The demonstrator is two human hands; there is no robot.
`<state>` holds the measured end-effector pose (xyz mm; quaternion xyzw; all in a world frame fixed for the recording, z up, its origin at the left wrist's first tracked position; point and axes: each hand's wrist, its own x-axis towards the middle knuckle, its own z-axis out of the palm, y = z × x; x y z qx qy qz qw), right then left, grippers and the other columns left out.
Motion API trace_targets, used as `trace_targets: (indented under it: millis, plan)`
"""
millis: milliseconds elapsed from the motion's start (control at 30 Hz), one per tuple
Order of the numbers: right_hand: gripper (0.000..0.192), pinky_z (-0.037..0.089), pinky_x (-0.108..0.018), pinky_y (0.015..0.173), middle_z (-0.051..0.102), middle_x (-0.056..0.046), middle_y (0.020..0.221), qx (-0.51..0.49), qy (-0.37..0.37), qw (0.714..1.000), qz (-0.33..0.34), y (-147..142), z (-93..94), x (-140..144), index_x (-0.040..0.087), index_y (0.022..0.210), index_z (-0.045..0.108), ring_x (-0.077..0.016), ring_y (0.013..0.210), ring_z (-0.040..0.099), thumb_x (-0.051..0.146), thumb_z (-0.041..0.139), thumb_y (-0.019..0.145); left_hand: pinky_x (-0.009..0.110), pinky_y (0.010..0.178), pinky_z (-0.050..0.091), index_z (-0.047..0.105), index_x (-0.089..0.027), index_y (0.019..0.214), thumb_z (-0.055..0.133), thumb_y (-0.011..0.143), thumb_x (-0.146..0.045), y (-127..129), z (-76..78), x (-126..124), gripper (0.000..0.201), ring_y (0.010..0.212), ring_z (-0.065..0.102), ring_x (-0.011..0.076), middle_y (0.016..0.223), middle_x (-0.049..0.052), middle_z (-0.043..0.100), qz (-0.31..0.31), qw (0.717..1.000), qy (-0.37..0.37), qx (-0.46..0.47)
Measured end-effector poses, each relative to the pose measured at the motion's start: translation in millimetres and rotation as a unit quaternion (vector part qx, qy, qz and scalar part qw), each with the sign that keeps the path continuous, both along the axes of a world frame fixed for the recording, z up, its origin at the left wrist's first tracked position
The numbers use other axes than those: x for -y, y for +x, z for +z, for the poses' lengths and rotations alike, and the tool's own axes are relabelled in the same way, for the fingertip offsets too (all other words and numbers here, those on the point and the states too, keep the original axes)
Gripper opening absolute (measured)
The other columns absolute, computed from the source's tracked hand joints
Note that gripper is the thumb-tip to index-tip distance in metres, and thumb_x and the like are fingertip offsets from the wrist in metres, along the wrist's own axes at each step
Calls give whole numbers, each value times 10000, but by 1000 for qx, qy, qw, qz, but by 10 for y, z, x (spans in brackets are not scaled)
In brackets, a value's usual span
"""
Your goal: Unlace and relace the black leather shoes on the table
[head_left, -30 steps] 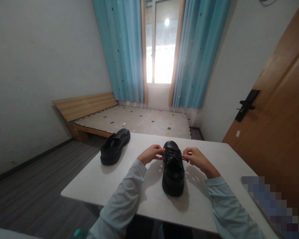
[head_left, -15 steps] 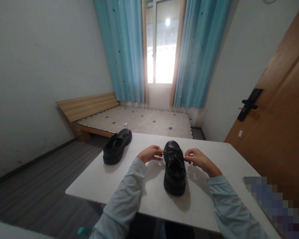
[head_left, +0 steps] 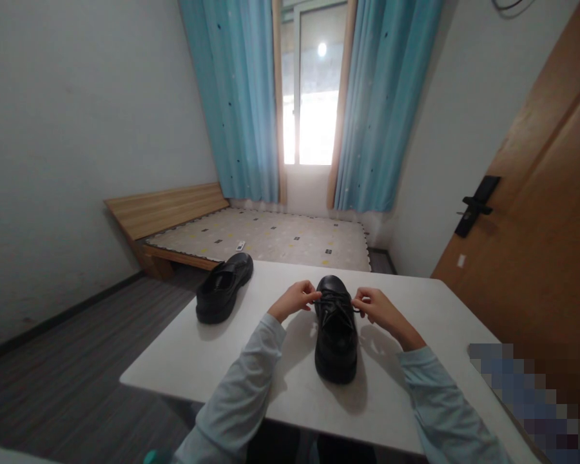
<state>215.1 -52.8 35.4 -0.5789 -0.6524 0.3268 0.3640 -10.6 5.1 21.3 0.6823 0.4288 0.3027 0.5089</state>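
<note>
A black lace-up shoe (head_left: 336,361) stands on the white table (head_left: 236,361), its heel toward me and its toe pointing away. At the left side of its lacing, my left hand (head_left: 297,299) pinches the dark shoelace (head_left: 336,299). My right hand (head_left: 374,306) is closed on the lace at the right side, close against the shoe. Thin lace strands cross the shoe's upper between both hands. The other black shoe (head_left: 217,306) sits apart near the table's left edge, with neither hand on it.
Beyond the table is a bed (head_left: 270,235) with a patterned mattress and a small white remote (head_left: 240,246) on it. A wooden door (head_left: 522,212) stands at right. Blue curtains (head_left: 251,103) flank the window. A pixelated patch covers the lower right corner.
Both hands have drawn in closer to the shoe's lacing, the lace still between their fingers. The view has shifted slightly; both shoes stay where they stood on the table.
</note>
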Motion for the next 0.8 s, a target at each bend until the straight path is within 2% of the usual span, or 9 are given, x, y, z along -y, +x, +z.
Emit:
trace_targets:
  millis: [67,167,300,400,533,633,800]
  plan:
    - [238,346,-214,404,530,16,560,-3,63,998,-18,-9,47,14,191,649,483,-116,482,500,397,581,718,282,638,467,494,-153,781,669,705,-404,15,15,-10,314,696,535,125,784,11,554,37,994,102,-25]
    - [267,415,-247,496,562,-3,654,4,147,988,-44,-25,124,56,193,708,499,-138,578,537,434,608,743,294,708,447,500,-156,788,692,691,-374,13,60,-1,305,761,511,142,826,23,539,87,969,227,-43]
    - [291,432,-274,599,536,2,649,54,220,974,-22,-64,214,141,195,638,491,-137,617,512,425,607,774,260,669,415,521,-164,729,657,726,-409,-12,155,56,280,752,486,143,778,10,510,99,950,288,-69]
    - [331,379,-252,556,503,17,607,116,214,969,37,-101,248,200,190,580,481,-118,576,461,422,632,760,238,623,367,517,-155,610,589,774,-476,-19,233,116,367,645,454,109,669,-17,483,59,949,297,-91]
    - [335,308,-231,501,493,34,555,185,138,967,104,-151,235,247,177,572,524,-100,522,438,438,673,719,221,556,310,542,-142,572,575,755,-551,-7,277,178,449,565,417,85,581,-35,477,-19,955,272,-115]
    - [343,285,-227,498,508,34,554,224,111,962,111,-180,211,261,175,572,531,-102,527,455,450,704,681,210,514,276,565,-138,601,621,694,-580,-4,261,203,456,542,405,78,557,-44,478,-64,960,236,-135]
    - [273,276,-231,513,540,27,565,274,87,955,75,-213,220,281,182,574,500,-115,548,486,346,688,685,207,487,255,545,-146,590,658,630,-606,-2,252,238,475,519,404,76,525,-52,474,-123,950,212,-192]
